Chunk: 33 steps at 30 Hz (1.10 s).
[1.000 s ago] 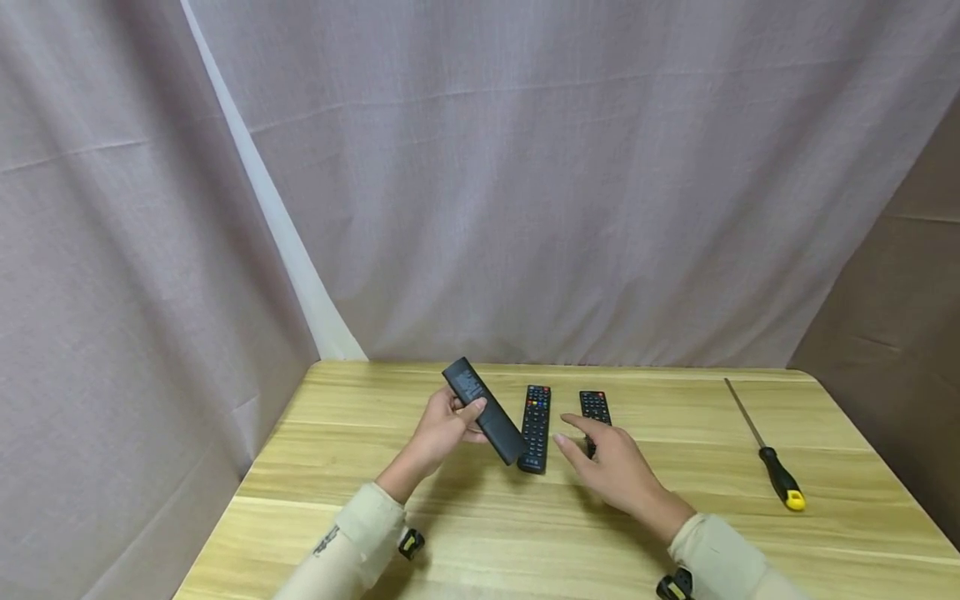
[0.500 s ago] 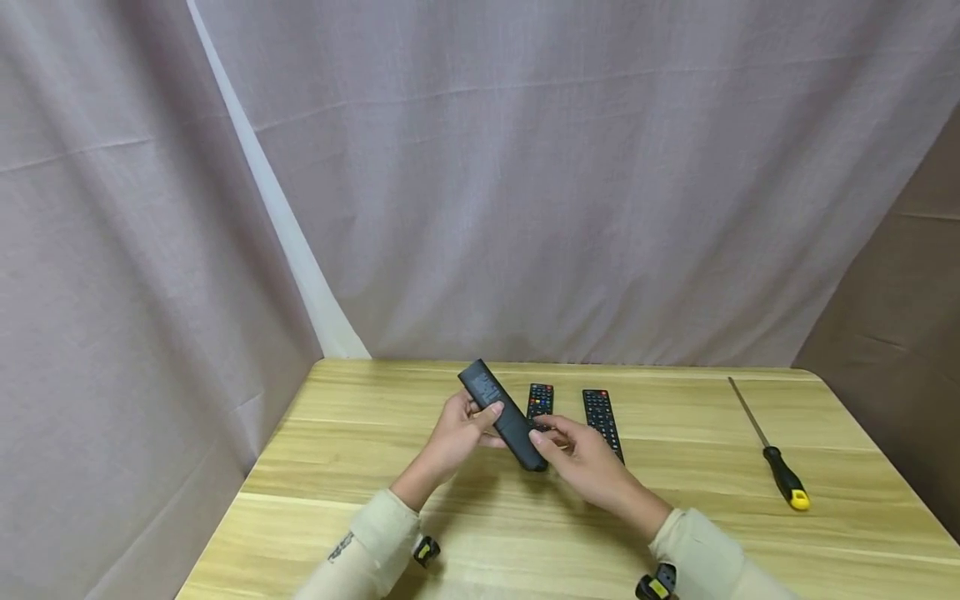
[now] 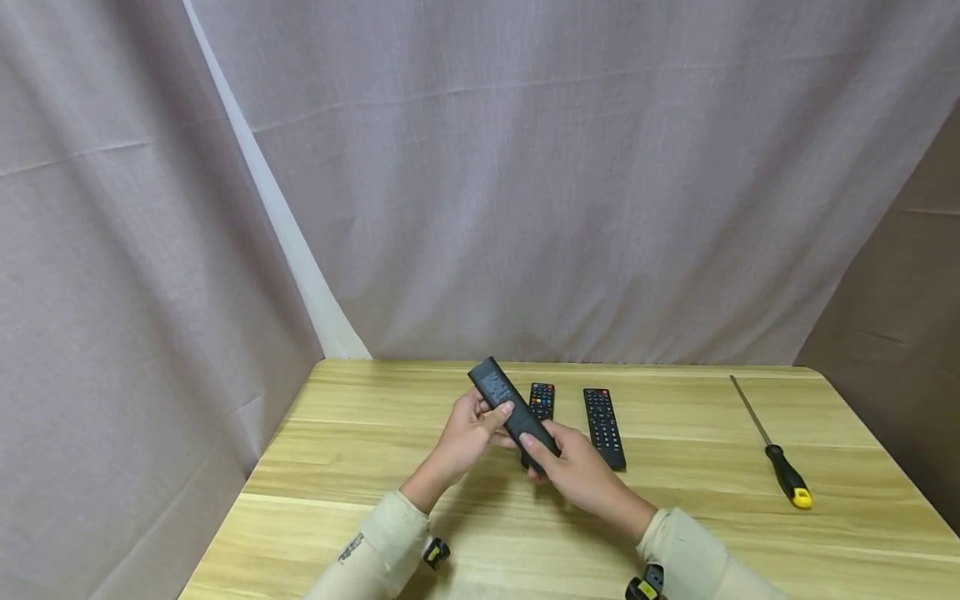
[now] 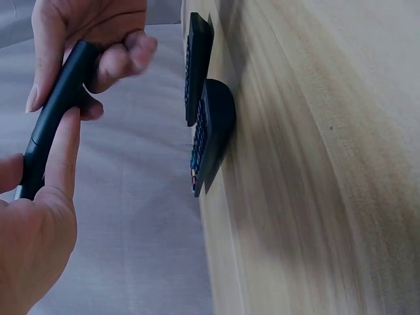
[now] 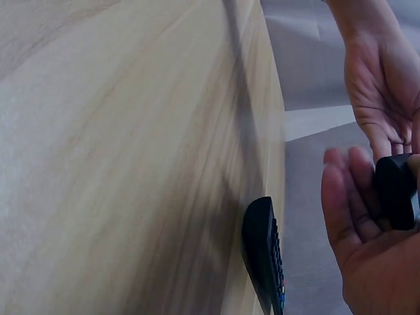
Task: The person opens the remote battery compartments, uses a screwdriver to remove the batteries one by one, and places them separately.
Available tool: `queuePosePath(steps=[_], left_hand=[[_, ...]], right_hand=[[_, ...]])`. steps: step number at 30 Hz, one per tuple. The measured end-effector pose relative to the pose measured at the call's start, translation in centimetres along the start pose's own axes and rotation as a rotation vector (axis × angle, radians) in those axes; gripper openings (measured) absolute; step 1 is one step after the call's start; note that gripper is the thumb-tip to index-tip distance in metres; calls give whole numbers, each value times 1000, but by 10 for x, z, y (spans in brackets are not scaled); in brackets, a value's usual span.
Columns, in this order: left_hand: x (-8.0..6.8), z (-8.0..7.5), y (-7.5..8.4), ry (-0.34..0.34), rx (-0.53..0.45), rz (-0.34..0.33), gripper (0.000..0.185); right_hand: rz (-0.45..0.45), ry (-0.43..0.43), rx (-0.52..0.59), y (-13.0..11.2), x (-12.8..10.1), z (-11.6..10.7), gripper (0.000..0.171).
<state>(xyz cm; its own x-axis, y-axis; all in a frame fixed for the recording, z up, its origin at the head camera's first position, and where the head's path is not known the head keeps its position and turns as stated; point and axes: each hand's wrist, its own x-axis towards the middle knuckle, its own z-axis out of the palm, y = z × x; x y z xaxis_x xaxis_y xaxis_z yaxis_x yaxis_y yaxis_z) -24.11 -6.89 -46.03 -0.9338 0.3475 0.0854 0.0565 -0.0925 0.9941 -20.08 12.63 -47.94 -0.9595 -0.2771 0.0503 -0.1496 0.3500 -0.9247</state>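
Both hands hold a black remote control [image 3: 497,390] above the table, its back with a printed label facing up. My left hand [image 3: 462,433] grips it near the middle, thumb across the back and fingers beneath. At the lower end my right hand [image 3: 581,471] has its thumb pressed on the back and its fingers curled under. In the left wrist view the held remote [image 4: 62,108] shows edge-on between the two hands, clear of the table. Behind it lies a second remote [image 3: 542,400], partly hidden, buttons up. A third remote [image 3: 603,425] lies just right of that one.
A screwdriver [image 3: 783,471] with a black and yellow handle lies on the right side of the wooden table [image 3: 337,467]. Grey curtains [image 3: 525,208] hang behind the table and along its sides.
My right hand has moved left from near the third remote and taken hold of the held remote's lower end. The left hand has shifted slightly right with it.
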Motion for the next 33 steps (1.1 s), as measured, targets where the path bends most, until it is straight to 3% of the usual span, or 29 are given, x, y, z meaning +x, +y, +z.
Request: queuePosePath(steps=[5,33], left_hand=[[-2,0,-1,0,-11,3,35],[-7,-1,-7,15,-62,1,34]], right_hand=[[9,-51,64,-2,-1,0,43],[-22,-106,68,0,0,-3,38]])
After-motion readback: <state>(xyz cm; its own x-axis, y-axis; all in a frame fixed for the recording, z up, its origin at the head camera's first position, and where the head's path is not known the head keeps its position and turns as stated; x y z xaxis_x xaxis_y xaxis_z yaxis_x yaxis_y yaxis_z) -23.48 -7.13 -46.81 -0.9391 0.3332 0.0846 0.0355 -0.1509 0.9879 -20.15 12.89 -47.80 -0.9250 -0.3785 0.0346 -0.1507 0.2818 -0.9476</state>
